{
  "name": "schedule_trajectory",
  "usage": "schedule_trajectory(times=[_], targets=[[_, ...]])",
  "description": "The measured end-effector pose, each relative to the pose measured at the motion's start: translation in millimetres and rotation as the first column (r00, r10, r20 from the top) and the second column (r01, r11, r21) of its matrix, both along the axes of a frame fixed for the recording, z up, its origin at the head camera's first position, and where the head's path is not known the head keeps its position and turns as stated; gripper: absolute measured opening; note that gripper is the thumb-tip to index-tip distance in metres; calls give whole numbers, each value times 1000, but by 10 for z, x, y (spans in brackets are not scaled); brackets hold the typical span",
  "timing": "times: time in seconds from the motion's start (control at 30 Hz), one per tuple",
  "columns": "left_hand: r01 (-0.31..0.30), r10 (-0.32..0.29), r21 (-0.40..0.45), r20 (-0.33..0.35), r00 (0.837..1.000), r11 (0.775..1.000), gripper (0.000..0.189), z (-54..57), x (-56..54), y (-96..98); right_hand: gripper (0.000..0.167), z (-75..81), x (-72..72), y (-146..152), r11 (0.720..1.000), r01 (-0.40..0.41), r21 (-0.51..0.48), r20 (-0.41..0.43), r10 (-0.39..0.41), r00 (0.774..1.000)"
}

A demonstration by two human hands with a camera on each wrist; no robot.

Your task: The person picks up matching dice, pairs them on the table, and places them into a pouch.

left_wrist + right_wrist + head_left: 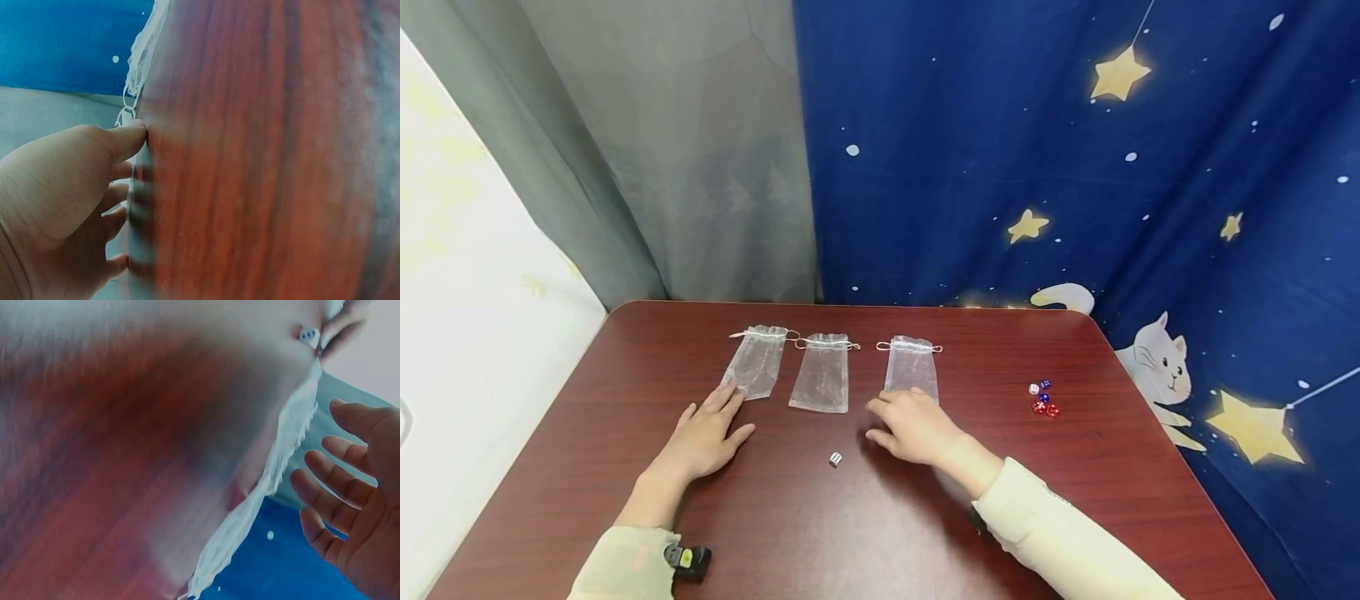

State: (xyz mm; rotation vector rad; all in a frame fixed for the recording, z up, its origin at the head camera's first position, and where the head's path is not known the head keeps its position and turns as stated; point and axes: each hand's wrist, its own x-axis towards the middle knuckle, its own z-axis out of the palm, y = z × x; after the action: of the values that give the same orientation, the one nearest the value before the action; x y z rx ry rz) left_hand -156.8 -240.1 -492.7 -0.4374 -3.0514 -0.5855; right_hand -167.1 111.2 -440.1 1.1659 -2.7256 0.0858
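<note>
Three sheer white drawstring pouches lie flat in a row: the left pouch (757, 360), the middle pouch (822, 379) and the right pouch (913, 364). My left hand (706, 437) rests on the table with spread fingers, fingertips at the left pouch's lower edge. My right hand (917, 427) hovers palm down over the right pouch's bottom end, hiding part of it. In the right wrist view its fingers (334, 506) are loosely bent, with nothing between them. A white die (836, 459) with dark pips sits between my hands, below the middle pouch.
On the right of the dark red wooden table (1120, 500) is a small cluster of dice: a white die (1033, 388), blue dice (1046, 384) and red dice (1052, 411). A grey curtain (700, 167) and a blue star-patterned curtain (940, 167) hang behind the table's far edge.
</note>
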Motion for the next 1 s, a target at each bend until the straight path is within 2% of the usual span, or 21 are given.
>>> schedule_trajectory(times=[0.33,1.0], targets=[[-4,4,6,-6,1000,1000,63,11,21,11,30,68,-74,210,994,69,-88,3,-69,998],[-6,6,-6,-17,1000,1000,62,27,25,22,37,22,-91,486,985,155,-70,22,-154,988]])
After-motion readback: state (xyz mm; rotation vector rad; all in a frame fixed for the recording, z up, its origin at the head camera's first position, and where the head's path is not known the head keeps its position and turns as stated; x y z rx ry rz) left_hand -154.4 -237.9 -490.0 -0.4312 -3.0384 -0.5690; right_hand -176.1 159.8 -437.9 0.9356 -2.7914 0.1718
